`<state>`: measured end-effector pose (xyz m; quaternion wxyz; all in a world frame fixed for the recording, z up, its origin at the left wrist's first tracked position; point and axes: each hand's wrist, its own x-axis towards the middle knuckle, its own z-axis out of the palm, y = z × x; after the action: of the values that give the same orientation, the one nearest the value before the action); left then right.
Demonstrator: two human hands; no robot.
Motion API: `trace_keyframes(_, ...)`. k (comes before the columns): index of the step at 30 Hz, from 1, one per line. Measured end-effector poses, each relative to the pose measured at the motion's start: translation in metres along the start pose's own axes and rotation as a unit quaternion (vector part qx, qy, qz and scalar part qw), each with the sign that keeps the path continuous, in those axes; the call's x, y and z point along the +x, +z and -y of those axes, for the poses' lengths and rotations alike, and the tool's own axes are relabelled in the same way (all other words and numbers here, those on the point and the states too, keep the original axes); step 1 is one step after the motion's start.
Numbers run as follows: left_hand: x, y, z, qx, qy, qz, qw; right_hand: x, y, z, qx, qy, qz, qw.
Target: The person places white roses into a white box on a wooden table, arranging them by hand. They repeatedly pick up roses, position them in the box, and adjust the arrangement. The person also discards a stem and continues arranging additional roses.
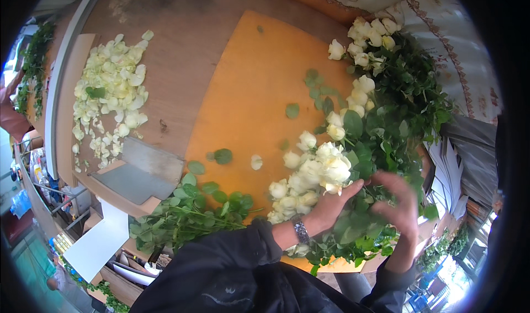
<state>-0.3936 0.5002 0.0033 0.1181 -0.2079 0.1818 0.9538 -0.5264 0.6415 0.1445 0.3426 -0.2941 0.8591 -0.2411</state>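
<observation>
My left hand (334,207), with a patterned band at the wrist, is closed around stems just below a cluster of white roses (330,164). Its palm and most of its fingers are hidden by blooms and leaves. To the right, my right hand (395,207) is blurred by motion, thumb and fingers spread over the rose foliage (352,226). No stem can be made out in it. More cream-white roses (295,195) lie to the left of my left wrist. Beyond both hands, further white roses (368,39) lie with leafy stems along the table's right side.
Loose white petals (112,81) are heaped at the left of the wooden table (174,56). Cut green stems (194,213) lie at the near left edge, beside a grey sheet (145,172). Scattered leaves (223,156) dot the orange board (265,89). A patterned cover (447,56) borders the far right.
</observation>
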Motion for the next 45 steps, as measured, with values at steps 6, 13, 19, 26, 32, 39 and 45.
trace_keyframes(6, -0.01, -0.01, -0.004, 0.254, 0.003, 0.058, 0.965, 0.112, -0.02, -0.133, 0.029, 0.112, -0.239, 0.964)
trace_keyframes(13, -0.012, -0.033, 0.042, 0.277, 0.14, 0.172, 0.935, 0.151, 0.002, -0.174, -0.12, 0.161, -0.169, 0.965)
trace_keyframes(19, -0.023, -0.069, 0.108, 0.31, 0.109, 0.197, 0.924, 0.08, 0.012, -0.147, 0.039, 0.14, -0.29, 0.946)
trace_keyframes(26, -0.04, -0.085, 0.124, 0.294, 0.011, 0.245, 0.924, 0.016, 0.015, -0.16, 0.097, 0.077, -0.333, 0.935)
trace_keyframes(32, -0.04, -0.081, 0.11, 0.266, 0.033, 0.264, 0.927, 0.014, 0.016, -0.154, -0.029, 0.053, -0.421, 0.905)
trace_keyframes(39, -0.049, -0.067, 0.093, 0.159, -0.015, 0.276, 0.948, -0.021, -0.006, -0.143, 0.193, -0.02, -0.475, 0.858)
trace_keyframes(45, -0.05, -0.039, 0.07, 0.095, -0.034, 0.283, 0.954, -0.06, -0.014, -0.065, 0.218, -0.172, -0.347, 0.896)
